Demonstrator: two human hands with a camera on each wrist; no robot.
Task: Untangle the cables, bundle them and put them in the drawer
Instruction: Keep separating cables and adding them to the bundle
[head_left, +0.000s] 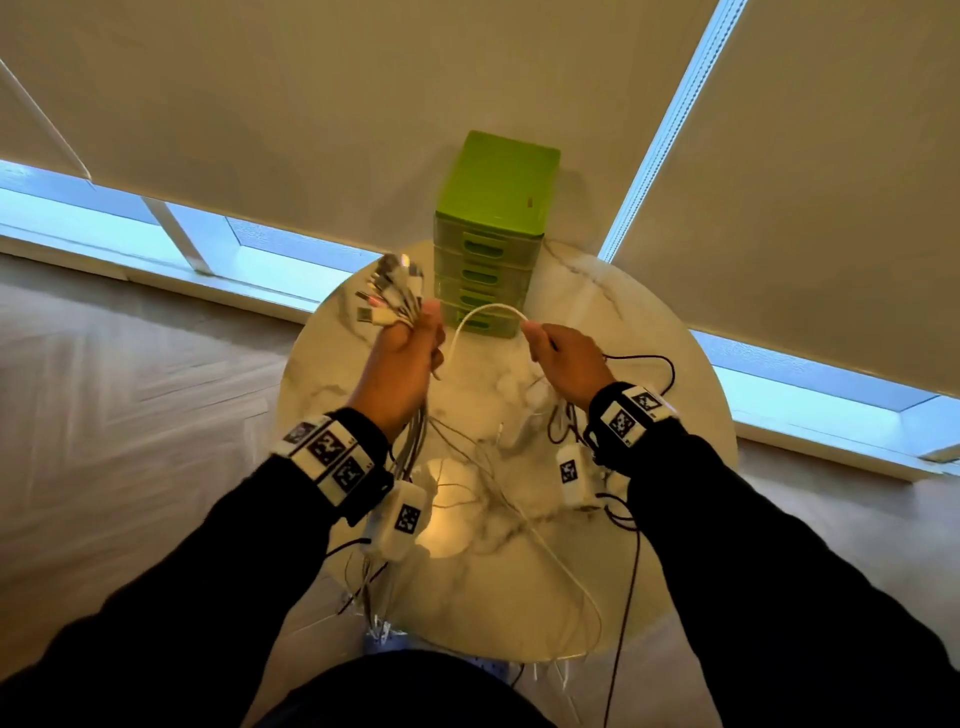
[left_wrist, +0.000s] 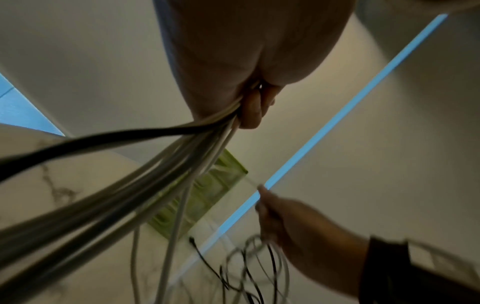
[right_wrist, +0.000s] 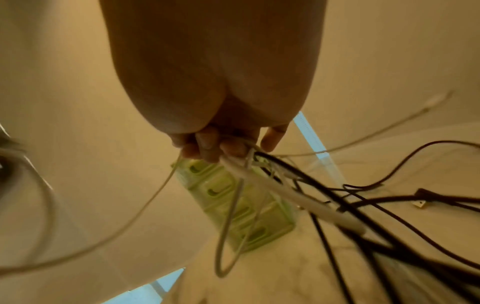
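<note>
My left hand (head_left: 410, 348) grips a bunch of cables (head_left: 392, 296) above the round table, their plug ends fanning up and left out of the fist. In the left wrist view the gathered strands (left_wrist: 145, 174) trail down from the fist. My right hand (head_left: 558, 358) holds a white cable (head_left: 483, 314) that arcs over to the left hand, with black and white strands (right_wrist: 324, 197) hanging below it. A green drawer unit (head_left: 493, 234) stands at the table's far edge, all its drawers closed.
The round marble table (head_left: 649, 519) carries loose thin cables (head_left: 498, 483) between my wrists; some hang over its near edge. A black cable (head_left: 654, 364) loops to the right. Window blinds and wooden floor surround the table.
</note>
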